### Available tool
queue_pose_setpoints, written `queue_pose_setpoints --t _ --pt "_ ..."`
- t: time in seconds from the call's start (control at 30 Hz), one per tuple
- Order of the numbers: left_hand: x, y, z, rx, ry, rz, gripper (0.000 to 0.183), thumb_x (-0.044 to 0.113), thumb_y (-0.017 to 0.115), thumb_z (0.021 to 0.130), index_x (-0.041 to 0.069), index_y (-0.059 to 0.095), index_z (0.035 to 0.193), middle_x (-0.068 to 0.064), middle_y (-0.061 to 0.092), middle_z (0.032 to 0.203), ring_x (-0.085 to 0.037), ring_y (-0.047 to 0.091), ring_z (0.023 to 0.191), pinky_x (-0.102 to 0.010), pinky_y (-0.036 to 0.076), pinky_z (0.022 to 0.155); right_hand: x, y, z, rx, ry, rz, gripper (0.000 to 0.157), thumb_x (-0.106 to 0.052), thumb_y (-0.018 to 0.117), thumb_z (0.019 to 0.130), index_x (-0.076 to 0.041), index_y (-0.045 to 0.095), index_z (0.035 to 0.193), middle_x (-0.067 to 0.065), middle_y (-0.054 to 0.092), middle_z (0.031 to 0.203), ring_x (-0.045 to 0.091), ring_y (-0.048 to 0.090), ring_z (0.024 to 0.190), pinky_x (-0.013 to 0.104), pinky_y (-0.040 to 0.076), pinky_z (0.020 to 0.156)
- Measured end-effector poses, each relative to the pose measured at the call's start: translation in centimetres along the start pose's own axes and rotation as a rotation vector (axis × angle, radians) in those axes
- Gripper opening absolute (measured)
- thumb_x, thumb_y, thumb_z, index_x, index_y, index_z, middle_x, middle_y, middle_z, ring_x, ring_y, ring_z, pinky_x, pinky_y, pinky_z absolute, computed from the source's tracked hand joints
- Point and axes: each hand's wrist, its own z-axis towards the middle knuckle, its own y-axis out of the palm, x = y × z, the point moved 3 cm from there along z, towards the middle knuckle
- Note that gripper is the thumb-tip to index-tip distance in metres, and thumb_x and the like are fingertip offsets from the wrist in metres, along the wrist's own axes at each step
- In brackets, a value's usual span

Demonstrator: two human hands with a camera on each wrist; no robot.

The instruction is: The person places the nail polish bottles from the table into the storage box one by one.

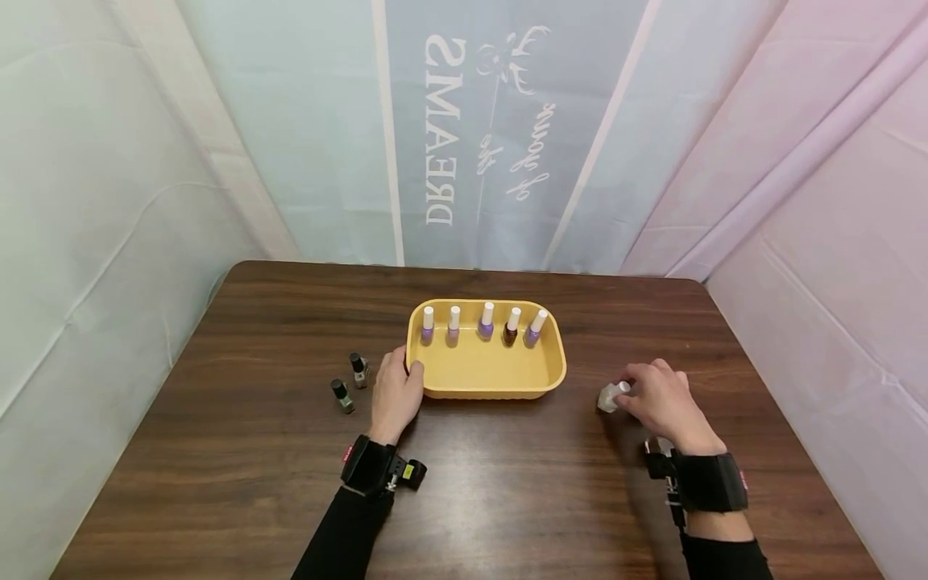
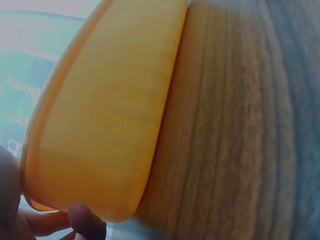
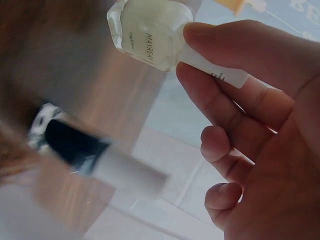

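My left hand [image 1: 397, 392] holds the left end of a yellow tray [image 1: 493, 372], thumb over the rim. In the left wrist view the tray's outer wall [image 2: 105, 115] fills much of the picture, with fingertips at its end. Several nail polish bottles with white caps stand in a row along the tray's far side, among them a dark one [image 1: 511, 332] and a purple one [image 1: 535, 330]. To the right of the tray, my right hand [image 1: 663, 403] pinches the white cap of a clear nail polish bottle [image 3: 155, 35] between thumb and finger.
Left of the tray are two black-capped nail polish bottles, one greyish [image 1: 359, 372] and one green [image 1: 343, 399]. A dark nail polish bottle with a white cap [image 3: 75, 145] is below my right hand in the right wrist view. Fabric curtains [image 1: 326, 145] surround the wooden table [image 1: 254, 451].
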Motion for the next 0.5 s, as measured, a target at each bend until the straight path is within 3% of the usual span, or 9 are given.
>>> queue_pose_setpoints --t 0.2,0.3,0.5 --pt "0.0 0.0 0.1 0.005 0.007 0.001 0.043 0.024 0.043 0.095 0.002 0.051 0.131 -0.016 0.055 0.118 -0.028 0.054 0.1 -0.047 0.045 0.086 -1.9 -1.4 0.5 0.073 -0.064 0.074 0.016 -0.013 0.069 0.078 -0.005 0.069 0.092 0.007 0.068 0.082 0.027 0.048 0.081 0.05 0.033 0.075" --pt "0.0 0.1 0.1 0.003 0.007 0.0 0.043 0.023 0.043 0.095 0.002 0.051 0.131 -0.016 0.055 0.118 -0.027 0.055 0.099 -0.046 0.045 0.086 -3.1 -1.9 0.9 0.114 -0.099 0.104 0.014 -0.012 0.067 0.079 -0.006 0.069 0.091 0.008 0.068 0.085 0.025 0.046 0.078 0.043 0.035 0.071" --pt "0.1 0.0 0.0 0.004 -0.003 -0.008 0.042 0.024 0.043 0.096 0.003 0.051 0.131 -0.015 0.055 0.118 -0.026 0.055 0.098 -0.045 0.046 0.085 -6.0 -2.2 2.2 0.126 -0.153 0.175 0.013 -0.013 0.066 0.081 -0.008 0.068 0.093 0.007 0.067 0.088 0.023 0.044 0.079 0.037 0.035 0.065"
